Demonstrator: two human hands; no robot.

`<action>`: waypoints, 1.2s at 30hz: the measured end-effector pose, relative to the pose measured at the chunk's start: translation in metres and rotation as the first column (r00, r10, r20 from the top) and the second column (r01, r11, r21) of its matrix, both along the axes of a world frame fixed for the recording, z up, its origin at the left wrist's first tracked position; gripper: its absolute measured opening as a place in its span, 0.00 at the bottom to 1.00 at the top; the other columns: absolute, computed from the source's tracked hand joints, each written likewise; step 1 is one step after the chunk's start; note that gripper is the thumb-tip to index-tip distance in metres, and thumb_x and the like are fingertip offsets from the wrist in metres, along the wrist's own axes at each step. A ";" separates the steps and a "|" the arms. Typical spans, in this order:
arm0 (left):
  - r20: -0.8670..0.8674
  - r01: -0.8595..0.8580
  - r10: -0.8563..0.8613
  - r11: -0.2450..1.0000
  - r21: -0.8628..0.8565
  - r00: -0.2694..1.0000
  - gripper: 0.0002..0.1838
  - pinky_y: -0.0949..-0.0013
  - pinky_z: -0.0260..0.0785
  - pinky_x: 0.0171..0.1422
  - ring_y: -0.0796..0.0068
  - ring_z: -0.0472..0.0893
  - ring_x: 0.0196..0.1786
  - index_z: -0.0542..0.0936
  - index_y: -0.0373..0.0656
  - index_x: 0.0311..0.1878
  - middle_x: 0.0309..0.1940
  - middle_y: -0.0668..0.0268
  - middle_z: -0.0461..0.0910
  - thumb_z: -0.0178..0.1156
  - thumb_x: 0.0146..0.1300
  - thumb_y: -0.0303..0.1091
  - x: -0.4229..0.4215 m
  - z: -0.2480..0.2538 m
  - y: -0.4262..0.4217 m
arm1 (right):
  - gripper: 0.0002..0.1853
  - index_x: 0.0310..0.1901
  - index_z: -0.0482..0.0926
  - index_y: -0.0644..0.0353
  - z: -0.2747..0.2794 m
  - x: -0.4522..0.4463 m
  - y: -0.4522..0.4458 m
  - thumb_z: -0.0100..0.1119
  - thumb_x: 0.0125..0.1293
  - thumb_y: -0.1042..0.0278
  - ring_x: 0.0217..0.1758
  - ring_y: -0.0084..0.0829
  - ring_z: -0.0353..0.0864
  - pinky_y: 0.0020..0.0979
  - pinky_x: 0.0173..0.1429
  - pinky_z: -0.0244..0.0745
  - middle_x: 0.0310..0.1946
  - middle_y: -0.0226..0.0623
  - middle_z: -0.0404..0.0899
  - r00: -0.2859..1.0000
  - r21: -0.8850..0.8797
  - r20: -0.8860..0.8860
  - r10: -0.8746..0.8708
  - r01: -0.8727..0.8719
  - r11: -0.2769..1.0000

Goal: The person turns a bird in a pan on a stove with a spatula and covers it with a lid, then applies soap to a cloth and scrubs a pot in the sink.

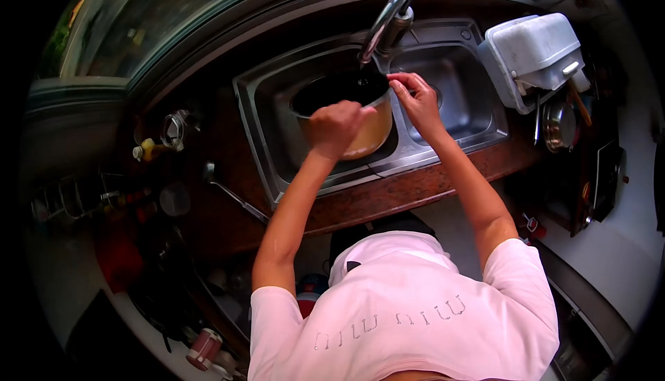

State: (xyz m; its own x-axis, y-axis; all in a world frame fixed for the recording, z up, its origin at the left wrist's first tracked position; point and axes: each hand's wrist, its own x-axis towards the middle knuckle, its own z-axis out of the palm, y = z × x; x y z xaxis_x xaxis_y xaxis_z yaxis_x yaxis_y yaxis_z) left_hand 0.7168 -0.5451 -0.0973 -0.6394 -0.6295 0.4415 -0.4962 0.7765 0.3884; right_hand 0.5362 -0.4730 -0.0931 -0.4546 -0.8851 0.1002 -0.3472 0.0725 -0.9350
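Note:
A large pot (374, 131) with a dark inside and a gold-coloured outer wall is at the left basin of the steel sink (253, 107), under the tap's spout. My left hand (338, 128) is closed at the pot's near rim, with the thumb reaching to the right. On the right side, my right hand (418, 100) pinches the rim with its fingertips. The curved chrome tap (388, 17) ends just above the pot's far edge. What lies inside the pot is too dark to make out.
The right basin (457, 93) adjoins the pot. A white lidded dish box (537, 52) stands right of the sink, beside a metal pan (560, 125). Left of the sink are a ladle (235, 194), a glass jar (174, 130) and a yellow-topped bottle (147, 150).

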 end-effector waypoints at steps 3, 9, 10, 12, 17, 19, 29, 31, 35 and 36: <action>0.181 0.285 -0.256 0.945 -0.160 0.950 0.13 0.68 0.68 0.27 0.69 0.78 0.22 0.79 0.52 0.21 0.19 0.70 0.77 0.67 0.50 0.48 -0.005 -0.012 0.007 | 0.17 0.46 0.82 0.61 0.002 0.010 -0.033 0.56 0.69 0.55 0.39 0.20 0.77 0.22 0.42 0.71 0.37 0.33 0.82 0.910 0.212 0.409 0.071 -0.171 0.962; 0.328 0.506 -0.433 0.843 -0.183 0.840 0.12 0.65 0.72 0.33 0.68 0.82 0.29 0.82 0.48 0.28 0.22 0.67 0.79 0.64 0.51 0.46 -0.023 -0.037 0.027 | 0.21 0.47 0.80 0.64 -0.022 0.056 -0.083 0.64 0.62 0.53 0.39 0.20 0.77 0.24 0.47 0.72 0.38 0.32 0.82 0.676 0.417 0.643 0.359 -0.703 0.577; 0.342 0.520 -0.443 0.835 -0.180 0.829 0.12 0.65 0.72 0.33 0.68 0.82 0.29 0.82 0.47 0.29 0.22 0.66 0.79 0.64 0.52 0.46 -0.023 -0.036 0.028 | 0.20 0.47 0.79 0.64 -0.036 0.056 -0.084 0.64 0.61 0.56 0.39 0.20 0.77 0.24 0.47 0.72 0.38 0.32 0.82 0.668 0.405 0.655 0.353 -0.705 0.583; 0.478 0.544 -0.475 0.839 -0.005 0.739 0.12 0.65 0.74 0.42 0.67 0.82 0.36 0.81 0.46 0.33 0.28 0.64 0.81 0.63 0.51 0.44 -0.022 -0.036 0.032 | 0.16 0.46 0.79 0.62 -0.049 0.054 -0.077 0.65 0.59 0.63 0.38 0.22 0.78 0.26 0.44 0.72 0.38 0.31 0.81 0.681 0.404 0.708 0.188 -0.609 0.683; 0.115 0.583 -0.574 0.776 -0.241 0.811 0.10 0.62 0.65 0.63 0.64 0.75 0.53 0.78 0.46 0.35 0.42 0.62 0.76 0.63 0.48 0.36 0.002 -0.039 0.031 | 0.14 0.49 0.76 0.61 -0.036 0.026 -0.036 0.59 0.65 0.64 0.39 0.21 0.79 0.24 0.45 0.73 0.40 0.30 0.81 0.529 0.199 0.849 0.003 -0.325 0.924; -0.043 0.409 -0.426 0.888 -0.208 0.903 0.07 0.61 0.62 0.64 0.65 0.75 0.52 0.78 0.47 0.32 0.41 0.63 0.77 0.61 0.49 0.36 0.015 -0.018 0.028 | 0.13 0.48 0.76 0.60 -0.035 0.025 -0.023 0.58 0.67 0.62 0.39 0.20 0.79 0.23 0.46 0.73 0.39 0.29 0.81 0.480 0.133 0.877 -0.012 -0.219 0.967; 0.166 -0.150 0.099 0.932 0.329 0.981 0.22 0.42 0.55 0.66 0.57 0.74 0.60 0.78 0.47 0.54 0.51 0.58 0.79 0.45 0.69 0.50 -0.043 -0.001 -0.038 | 0.16 0.36 0.80 0.58 -0.046 0.061 0.030 0.58 0.68 0.51 0.31 0.10 0.71 0.17 0.36 0.66 0.31 0.20 0.78 0.564 0.097 0.800 -0.204 0.214 0.972; 0.319 -0.198 0.027 0.832 0.518 0.947 0.24 0.41 0.60 0.62 0.54 0.78 0.54 0.80 0.44 0.49 0.46 0.55 0.81 0.45 0.68 0.53 -0.045 0.010 -0.052 | 0.15 0.33 0.80 0.58 -0.042 0.062 0.037 0.61 0.66 0.53 0.30 0.11 0.70 0.17 0.35 0.66 0.28 0.19 0.77 0.593 0.132 0.767 -0.244 0.225 0.965; 0.315 -0.284 0.067 0.633 0.720 0.947 0.30 0.50 0.67 0.54 0.54 0.81 0.45 0.81 0.41 0.44 0.40 0.54 0.83 0.46 0.65 0.62 -0.039 -0.015 -0.079 | 0.13 0.29 0.79 0.59 -0.050 0.057 0.053 0.67 0.60 0.58 0.27 0.12 0.68 0.20 0.32 0.66 0.24 0.20 0.75 0.784 0.110 0.617 -0.072 0.004 0.994; 0.280 -0.282 0.086 0.524 0.804 0.956 0.31 0.50 0.66 0.56 0.53 0.80 0.48 0.82 0.45 0.44 0.42 0.55 0.83 0.45 0.64 0.64 -0.033 -0.021 -0.084 | 0.13 0.27 0.78 0.59 -0.045 0.060 0.055 0.69 0.59 0.60 0.27 0.12 0.67 0.21 0.31 0.66 0.22 0.21 0.75 0.828 0.099 0.561 0.008 -0.077 0.992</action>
State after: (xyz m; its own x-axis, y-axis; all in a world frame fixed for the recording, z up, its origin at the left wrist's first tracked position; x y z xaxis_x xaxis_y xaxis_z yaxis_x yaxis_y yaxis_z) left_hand 0.6837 -0.6292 -0.1183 -0.4679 -0.7590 -0.4527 -0.7236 0.0349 0.6893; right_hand 0.5964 -0.4183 -0.1384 -0.3642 -0.8943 -0.2600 0.2265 0.1857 -0.9561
